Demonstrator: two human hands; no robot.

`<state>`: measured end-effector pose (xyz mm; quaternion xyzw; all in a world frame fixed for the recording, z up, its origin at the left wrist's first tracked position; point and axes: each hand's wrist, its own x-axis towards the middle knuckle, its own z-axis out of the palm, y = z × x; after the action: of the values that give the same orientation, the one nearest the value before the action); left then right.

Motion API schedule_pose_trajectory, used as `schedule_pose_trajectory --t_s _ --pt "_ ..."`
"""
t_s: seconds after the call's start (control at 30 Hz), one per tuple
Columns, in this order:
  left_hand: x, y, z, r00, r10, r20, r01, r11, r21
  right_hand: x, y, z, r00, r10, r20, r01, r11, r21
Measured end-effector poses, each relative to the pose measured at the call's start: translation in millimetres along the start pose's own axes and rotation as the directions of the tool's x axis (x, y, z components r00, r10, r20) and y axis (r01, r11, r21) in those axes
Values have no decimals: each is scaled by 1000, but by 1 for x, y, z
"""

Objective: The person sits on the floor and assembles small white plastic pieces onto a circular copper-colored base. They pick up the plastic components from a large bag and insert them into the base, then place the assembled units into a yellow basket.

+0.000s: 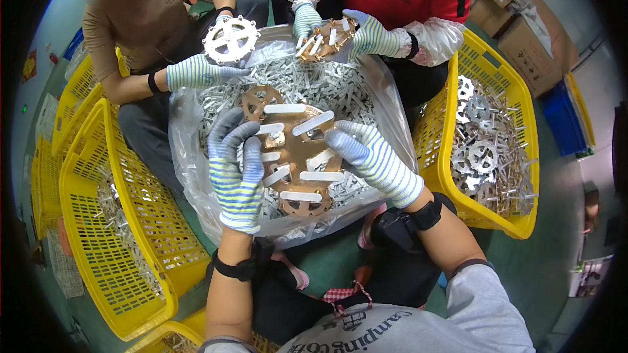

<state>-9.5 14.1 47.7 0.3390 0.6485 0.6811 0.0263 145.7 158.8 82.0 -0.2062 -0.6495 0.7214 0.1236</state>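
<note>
Between my hands is a copper-coloured metal plate [297, 150] with cut-out openings and several pale flat strips standing out around its face. My left hand [234, 163], in a striped glove with grey-blue fingertips, grips its left edge. At the right edge, my right hand [376, 157] has its fingers closed against the plate beside a strip; the thumb side is partly hidden. A round copper piece with openings [261, 101] shows just behind the plate's upper left. Below the plate lies a heap of loose pale strips [301, 82] inside a clear plastic liner [196, 176].
Across the heap, one person's gloved hand holds a silvery wheel-like disc [231, 40]; another person holds a copper disc with strips [330, 39]. A yellow basket [448, 176] full of metal discs stands right. More yellow baskets [140, 222] stand left. Cardboard boxes [533, 46] are far right.
</note>
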Motion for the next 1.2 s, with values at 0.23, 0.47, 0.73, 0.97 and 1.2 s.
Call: schedule_pose_trajectory --t_s 0.23,0.47,0.73,0.97,1.2 --pt "-1 10 -7 942 218 257 -289 915 283 1 2 -11 998 -54 -36 58 991 117" --pt "-10 21 4 822 381 423 -542 750 379 0 3 -8 996 -17 -84 13 999 -52" --pt "-10 20 7 830 294 475 -476 816 328 6 23 -4 983 -95 -155 67 982 -175" --pt "-10 7 7 856 260 447 -404 875 265 6 23 -1 975 -113 -189 53 954 -295" --pt "-12 10 9 812 359 461 -555 720 416 5 24 2 984 -86 -154 41 961 -274"
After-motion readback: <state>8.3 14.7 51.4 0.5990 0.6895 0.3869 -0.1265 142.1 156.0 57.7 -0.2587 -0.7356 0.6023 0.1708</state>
